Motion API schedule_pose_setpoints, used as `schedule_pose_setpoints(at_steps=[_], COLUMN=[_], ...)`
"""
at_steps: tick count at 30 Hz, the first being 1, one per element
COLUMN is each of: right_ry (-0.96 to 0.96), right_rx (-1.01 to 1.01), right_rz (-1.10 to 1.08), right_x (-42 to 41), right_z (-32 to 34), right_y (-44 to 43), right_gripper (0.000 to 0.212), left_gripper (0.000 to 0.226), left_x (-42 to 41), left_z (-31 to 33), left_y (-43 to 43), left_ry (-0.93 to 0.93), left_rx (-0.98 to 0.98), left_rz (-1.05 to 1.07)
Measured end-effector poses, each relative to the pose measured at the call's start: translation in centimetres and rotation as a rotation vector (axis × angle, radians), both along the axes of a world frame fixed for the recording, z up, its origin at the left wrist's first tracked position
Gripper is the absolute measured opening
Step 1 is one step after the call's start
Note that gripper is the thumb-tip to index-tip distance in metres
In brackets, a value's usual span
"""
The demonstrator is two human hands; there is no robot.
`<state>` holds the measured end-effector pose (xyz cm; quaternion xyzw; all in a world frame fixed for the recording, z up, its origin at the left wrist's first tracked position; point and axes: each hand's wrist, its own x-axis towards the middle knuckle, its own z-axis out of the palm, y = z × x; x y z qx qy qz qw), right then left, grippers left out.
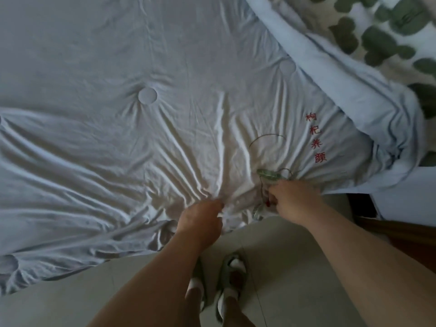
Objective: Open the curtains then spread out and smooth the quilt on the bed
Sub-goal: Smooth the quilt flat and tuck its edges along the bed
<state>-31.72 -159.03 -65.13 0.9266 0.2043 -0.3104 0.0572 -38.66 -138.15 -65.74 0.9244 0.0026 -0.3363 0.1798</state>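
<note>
**A:** Where is the quilt [118,138]?

**B:** It lies spread wide, pale blue, filling the view from 9 o'clock across to 3. Its near edge runs along the floor [295,267] side at 6 o'clock. At 1 o'clock one part is folded back on itself in a thick roll, with a leaf-print sheet [389,31] bare beyond it.

**A:** And the hands?

**B:** Both are at that near edge, close together but apart. The left hand [200,215] is at 6 o'clock, back upward, wrist bent down. Its fingers are curled into a bunch of cloth and grip it.

**A:** The right?

**B:** The right hand [295,201] is at 4 o'clock, knuckles toward the quilt's middle. Its fingers are closed on the edge, pinching the fabric just below a green sprig [269,173] stitched there.

**A:** How do the arms lie?

**B:** Both forearms are bare and stretched forward. The left rises from 6 o'clock and the right slants in from 5.

**A:** Is the cloth taut?

**B:** Long creases fan out from the two fists toward 9, 11 and 12 o'clock. They pass a round tuft [147,95] at 10 o'clock.

**A:** Anything else?

**B:** Red characters [316,138] run in a column at 3 o'clock, above the right hand. Slippers [232,274] over white socks stand on the floor at 6, between the forearms.
</note>
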Motion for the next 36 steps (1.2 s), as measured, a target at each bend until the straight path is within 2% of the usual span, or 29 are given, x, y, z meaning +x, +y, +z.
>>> schedule_pose_setpoints(at_steps=[2,4,7,9,12,14,15,17,19,20,21,22,24,26,27,29,32,36], right_ry=[-0.129,-0.204,-0.157,-0.064,0.053,0.056,-0.015,-0.283,-0.576,-0.629,-0.623,-0.539,-0.286,-0.051,0.021,0.097,0.057,-0.238], right_rx=[0.103,0.171,0.15,0.128,0.106,0.137,0.195,0.315,0.369,0.34,0.305,0.275,0.276,0.304,0.304,0.311,0.37,0.325], right_rz=[-0.122,-0.221,-0.216,-0.169,-0.081,-0.054,-0.038,-0.019,-0.097,-0.168,-0.249,-0.338,-0.5,-0.567,-0.545,-0.489,-0.482,-0.804], right_x=[0.7,1.5,3.0,3.9,5.3,6.6,7.4,9.9,12.6,13.9,15.4,16.4,18.4,19.2,19.1,18.7,18.5,20.5], right_z=[0.4,0.5,0.4,0.3,0.0,0.4,0.8,1.8,2.7,3.3,3.8,4.1,4.3,4.1,4.0,3.7,3.7,4.4], right_y=[-0.3,-1.3,-3.0,-4.4,-7.1,-9.0,-10.0,-13.5,-16.2,-17.6,-19.3,-20.0,-21.7,-22.4,-22.7,-23.2,-24.4,-31.6], right_gripper=[0.019,0.033,0.055,0.061,0.055,0.037,0.029,0.023,0.028,0.035,0.047,0.059,0.074,0.056,0.043,0.033,0.036,0.043], left_gripper=[0.042,0.048,0.068,0.08,0.08,0.068,0.062,0.051,0.041,0.035,0.03,0.029,0.039,0.059,0.068,0.078,0.085,0.083], left_x=[0.8,1.4,2.4,3.0,3.4,3.7,3.9,5.6,7.4,8.4,9.6,10.4,12.2,13.4,13.7,14.0,14.2,14.7], left_z=[0.4,0.6,0.3,-0.2,-1.0,-1.3,-1.5,-1.3,-0.8,-0.6,-0.3,0.0,0.4,0.6,0.5,0.4,0.2,0.4], left_y=[-0.4,-1.3,-3.7,-5.5,-8.5,-10.9,-12.3,-16.1,-18.6,-19.7,-21.1,-21.7,-23.9,-25.4,-25.9,-26.7,-27.4,-28.1], left_ry=[-0.154,-0.231,-0.199,-0.134,-0.043,0.013,0.046,0.082,0.069,0.037,0.005,-0.014,-0.026,0.003,0.015,0.039,0.062,0.082], left_rx=[-0.052,-0.048,0.005,0.047,0.111,0.14,0.141,0.135,0.113,0.097,0.08,0.058,0.025,0.04,0.063,0.111,0.14,0.177], left_rz=[0.05,0.071,0.029,0.004,0.059,0.091,0.116,0.209,0.315,0.364,0.42,0.478,0.548,0.52,0.494,0.472,0.478,0.5])
